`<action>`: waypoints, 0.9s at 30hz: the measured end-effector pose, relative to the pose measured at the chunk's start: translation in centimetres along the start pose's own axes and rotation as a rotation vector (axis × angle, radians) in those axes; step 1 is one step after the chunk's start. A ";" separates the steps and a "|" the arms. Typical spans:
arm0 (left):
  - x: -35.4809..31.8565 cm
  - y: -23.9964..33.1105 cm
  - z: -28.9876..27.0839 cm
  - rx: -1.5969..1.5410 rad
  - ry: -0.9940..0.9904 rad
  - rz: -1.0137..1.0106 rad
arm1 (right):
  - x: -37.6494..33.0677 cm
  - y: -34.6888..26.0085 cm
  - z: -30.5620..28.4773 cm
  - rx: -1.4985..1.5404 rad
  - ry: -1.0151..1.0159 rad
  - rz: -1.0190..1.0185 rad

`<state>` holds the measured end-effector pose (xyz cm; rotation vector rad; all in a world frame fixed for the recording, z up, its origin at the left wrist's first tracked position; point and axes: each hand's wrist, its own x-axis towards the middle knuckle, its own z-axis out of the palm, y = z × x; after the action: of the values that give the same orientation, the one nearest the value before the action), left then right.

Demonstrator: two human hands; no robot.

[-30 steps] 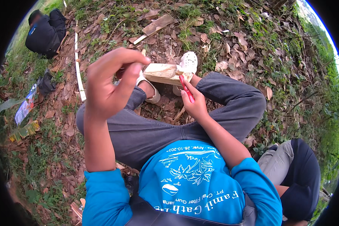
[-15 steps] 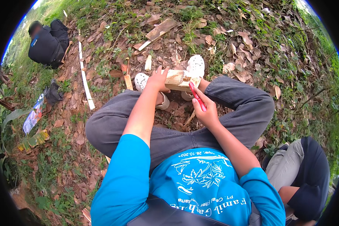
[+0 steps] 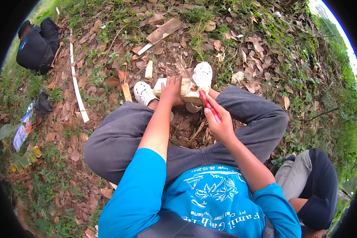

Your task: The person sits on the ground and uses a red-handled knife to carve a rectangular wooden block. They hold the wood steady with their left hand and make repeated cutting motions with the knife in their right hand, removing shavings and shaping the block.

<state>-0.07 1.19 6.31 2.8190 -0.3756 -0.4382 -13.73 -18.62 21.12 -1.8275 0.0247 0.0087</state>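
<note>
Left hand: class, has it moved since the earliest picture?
Yes: the left hand moved right, away from the white strip on the ground, onto the wooden block.

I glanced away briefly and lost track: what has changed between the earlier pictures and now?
The left hand, at first raised in the air, came down onto the wooden block, then shifted right along it, baring its left end. The right hand keeps its grip on the red-handled tool; the block stays by the white shoes.

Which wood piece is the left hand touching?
The thick pale block by the white clogs; the brown plank and small offcuts lie on the ground, untouched.
</note>
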 end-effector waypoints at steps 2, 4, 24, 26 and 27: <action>-0.3 -0.1 0.1 -0.020 0.010 0.006 | 0.8 -2.2 0.4 0.036 -0.110 0.256; -0.1 -0.2 -0.3 -0.033 -0.003 0.012 | 1.7 -3.5 0.6 0.044 -0.185 0.340; -0.6 0.1 1.5 -0.058 0.042 -0.033 | 3.4 -13.0 -5.1 0.301 0.234 -0.107; -0.5 0.1 0.9 -0.051 -0.006 -0.046 | 2.9 -14.4 -8.2 0.205 0.334 -0.193; -0.4 -0.1 1.0 -0.047 -0.012 -0.044 | 2.5 -14.7 -10.5 0.164 0.341 -0.193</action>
<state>-0.77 1.16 5.51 2.7851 -0.3018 -0.4675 -10.98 -25.09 37.98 -1.6423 0.0863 -0.4294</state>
